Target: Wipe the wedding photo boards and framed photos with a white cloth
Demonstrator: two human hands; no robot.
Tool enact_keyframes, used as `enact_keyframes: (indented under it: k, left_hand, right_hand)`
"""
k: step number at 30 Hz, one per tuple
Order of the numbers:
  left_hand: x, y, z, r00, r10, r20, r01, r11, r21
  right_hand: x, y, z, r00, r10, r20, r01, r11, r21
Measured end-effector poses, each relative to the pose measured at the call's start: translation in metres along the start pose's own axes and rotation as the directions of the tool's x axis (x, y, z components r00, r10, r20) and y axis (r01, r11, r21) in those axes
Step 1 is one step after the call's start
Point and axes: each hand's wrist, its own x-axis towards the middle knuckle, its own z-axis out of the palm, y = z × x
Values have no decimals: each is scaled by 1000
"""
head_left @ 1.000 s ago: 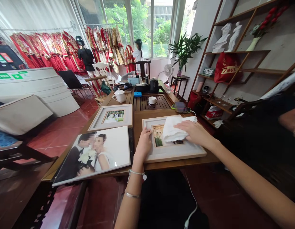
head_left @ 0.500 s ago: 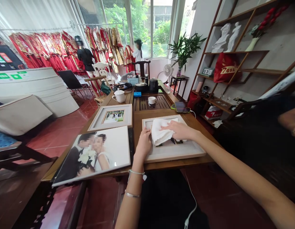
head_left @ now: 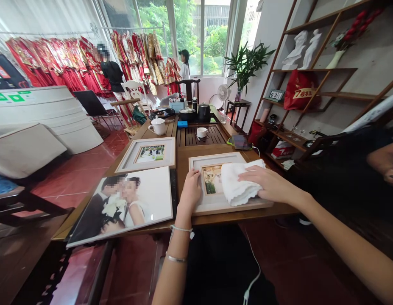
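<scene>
White cable: hangs down beside the dark-clad lap, its plug end (head_left: 246,296) lowest.
Left hand: the person's left hand (head_left: 190,190), bracelets on its wrist, is closed on the left edge of the picture frame (head_left: 212,204), fingers bent over the border; what the underside does is hidden.
Right hand: the right hand (head_left: 263,182) holds the folded white cloth (head_left: 237,186), fingers bent and pressed on top of it.
Cloth: lies over the right part of the frame, covering some of the photo inside.
Frame: rests flat at the near edge of the wooden table (head_left: 182,163), between the two hands.
Photo panel: a large couple's photo (head_left: 129,207) lies to the left, its near corner past the table edge.
Second frame: another framed photo (head_left: 150,153) lies just beyond the panel.
Phone: a phone (head_left: 242,142) lies beyond the cloth, plugged in.
Tea things: a white cup (head_left: 202,132) stands on the slatted tray (head_left: 188,139); a lidded mug (head_left: 157,126) stands to its left, a black kettle (head_left: 204,113) behind.
Right side: a seated person's forearm (head_left: 383,159) shows.
Background: two people stand by racks of red and gold garments (head_left: 59,63).
</scene>
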Motion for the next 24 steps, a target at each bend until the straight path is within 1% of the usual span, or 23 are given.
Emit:
enact_keyframes:
  k: [3,7,10,13,15,17,21,24]
  left_hand:
    - [0,1,-1,1000,11,-7,-11,1000,14]
    - [-1,4,-3,1000,-6,14,6,999,39]
    - [-1,3,-3,1000,-11,8,11,999,40]
    - [-1,1,-1,1000,-8,-14,8,1000,17]
    - [0,0,0,999,-10,-33,10,1000,4]
    - [0,0,0,999,-16,-33,16,1000,-3]
    - [2,2,-2,999,-44,8,44,999,9]
    - [1,3,-3,997,-70,14,70,997,24]
  right_hand:
    - [22,13,11,999,7,-47,-8,1000,-9]
    - [64,23,21,999,-8,-46,8,1000,-15]
    - [92,22,26,999,-26,-28,26,1000,5]
    - [103,12,28,999,-51,14,50,999,20]
    - [101,3,25,995,-86,47,84,995,46]
    - [91,-8,20,987,-137,80,128,986,110]
    - [58,-29,2,957,-250,145,206,943,261]
    - [31,-41,-12,945,-268,187,203,930,306]
